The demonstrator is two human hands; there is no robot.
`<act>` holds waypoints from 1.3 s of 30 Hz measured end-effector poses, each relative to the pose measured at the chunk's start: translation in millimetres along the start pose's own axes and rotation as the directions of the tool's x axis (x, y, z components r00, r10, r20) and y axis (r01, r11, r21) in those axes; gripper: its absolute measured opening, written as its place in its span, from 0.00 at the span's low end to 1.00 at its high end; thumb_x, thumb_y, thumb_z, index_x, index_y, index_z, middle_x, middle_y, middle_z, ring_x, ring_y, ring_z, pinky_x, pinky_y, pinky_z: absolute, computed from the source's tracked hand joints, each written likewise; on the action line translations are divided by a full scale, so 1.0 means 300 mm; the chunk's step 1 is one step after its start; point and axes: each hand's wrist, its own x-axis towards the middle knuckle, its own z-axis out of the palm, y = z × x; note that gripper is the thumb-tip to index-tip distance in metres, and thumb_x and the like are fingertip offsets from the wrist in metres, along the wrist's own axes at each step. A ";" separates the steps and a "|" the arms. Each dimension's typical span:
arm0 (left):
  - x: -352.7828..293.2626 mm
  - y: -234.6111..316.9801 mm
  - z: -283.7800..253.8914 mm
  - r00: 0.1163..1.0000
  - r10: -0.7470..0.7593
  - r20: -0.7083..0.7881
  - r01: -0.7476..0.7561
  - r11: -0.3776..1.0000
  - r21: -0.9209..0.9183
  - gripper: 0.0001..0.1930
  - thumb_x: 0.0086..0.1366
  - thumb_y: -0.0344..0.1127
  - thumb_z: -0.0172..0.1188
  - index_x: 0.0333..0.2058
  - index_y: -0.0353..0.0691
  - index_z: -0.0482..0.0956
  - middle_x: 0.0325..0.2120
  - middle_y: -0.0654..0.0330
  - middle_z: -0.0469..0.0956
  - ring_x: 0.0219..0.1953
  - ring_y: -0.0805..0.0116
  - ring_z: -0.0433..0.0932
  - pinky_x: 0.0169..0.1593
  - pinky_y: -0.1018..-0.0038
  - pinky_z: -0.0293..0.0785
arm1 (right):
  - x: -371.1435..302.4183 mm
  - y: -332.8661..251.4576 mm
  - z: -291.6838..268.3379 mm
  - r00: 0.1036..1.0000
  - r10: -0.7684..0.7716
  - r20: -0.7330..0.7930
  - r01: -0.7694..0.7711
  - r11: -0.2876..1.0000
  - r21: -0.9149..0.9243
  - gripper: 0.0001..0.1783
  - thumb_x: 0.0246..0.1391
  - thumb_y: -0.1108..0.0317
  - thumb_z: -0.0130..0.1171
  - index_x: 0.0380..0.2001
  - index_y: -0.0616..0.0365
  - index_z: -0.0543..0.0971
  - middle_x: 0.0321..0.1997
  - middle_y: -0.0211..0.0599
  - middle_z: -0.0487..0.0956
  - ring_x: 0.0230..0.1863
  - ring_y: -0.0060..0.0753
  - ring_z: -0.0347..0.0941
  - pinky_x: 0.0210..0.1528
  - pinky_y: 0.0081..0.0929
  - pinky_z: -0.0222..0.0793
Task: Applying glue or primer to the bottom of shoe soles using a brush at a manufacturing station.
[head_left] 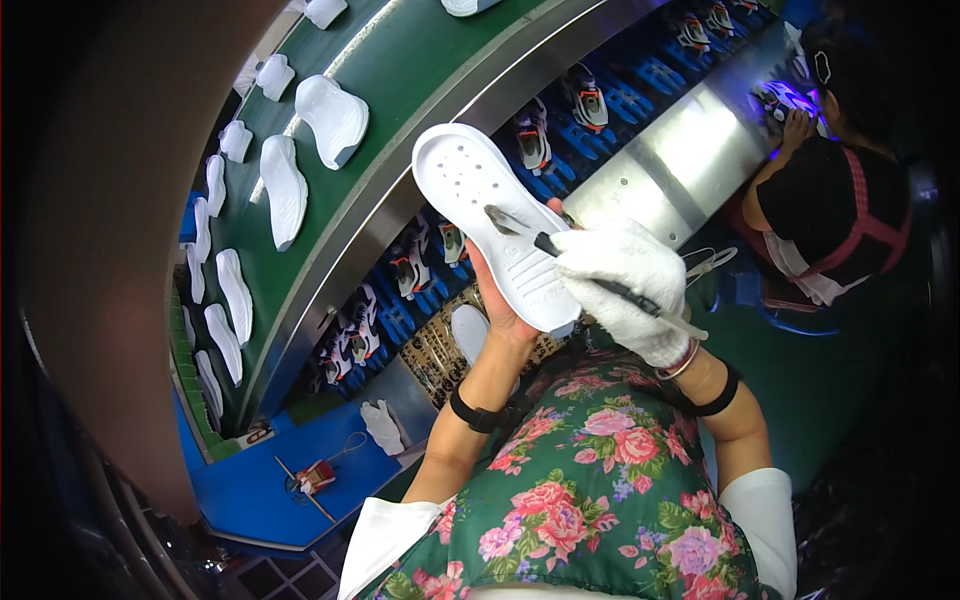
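Observation:
A white shoe sole (462, 178) is held up in front of me, its inner face with small holes and grooves turned toward me. My bare left hand (503, 308) is closed around it from beneath, the fingers partly hidden behind it. In a white knit glove, my right hand (622, 285) grips a thin brush (518, 224) with a dark handle. The brush tip lies over the middle of the sole and appears to touch it.
A green conveyor belt (390, 85) with several white soles (284, 190) curves along the left. Beyond its metal edge, shoes (533, 135) sit on blue racks. A blue table (245, 495) carries a small reddish object (313, 477) and a white glove (381, 427). A co-worker (830, 200) sits at the right.

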 end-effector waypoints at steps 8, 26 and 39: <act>0.002 0.041 -0.016 0.999 0.025 0.031 -0.027 0.998 0.064 0.48 0.60 0.73 0.55 0.68 0.44 0.58 0.63 0.51 0.66 0.58 0.41 0.70 0.53 0.39 0.76 | -0.037 -0.014 0.007 0.963 0.084 0.258 -0.122 0.983 0.134 0.08 0.47 0.75 0.69 0.34 0.56 0.86 0.38 0.39 0.86 0.38 0.39 0.83 0.43 0.34 0.77; 0.031 0.128 -0.060 0.973 -0.190 -0.127 0.211 0.962 0.176 0.54 0.54 0.75 0.59 0.70 0.44 0.55 0.64 0.47 0.61 0.53 0.39 0.70 0.50 0.49 0.76 | -0.097 -0.005 -0.004 0.928 -0.161 0.336 0.174 0.985 -0.008 0.10 0.45 0.76 0.71 0.34 0.55 0.86 0.39 0.38 0.85 0.39 0.35 0.82 0.40 0.28 0.77; 0.046 0.160 0.003 0.921 -0.368 0.123 0.287 0.859 0.424 0.52 0.57 0.72 0.58 0.70 0.43 0.55 0.63 0.40 0.61 0.45 0.45 0.72 0.45 0.53 0.72 | -0.097 -0.037 -0.037 0.907 0.046 0.419 -0.164 0.954 0.251 0.09 0.42 0.77 0.72 0.30 0.57 0.86 0.38 0.39 0.86 0.36 0.36 0.82 0.40 0.30 0.77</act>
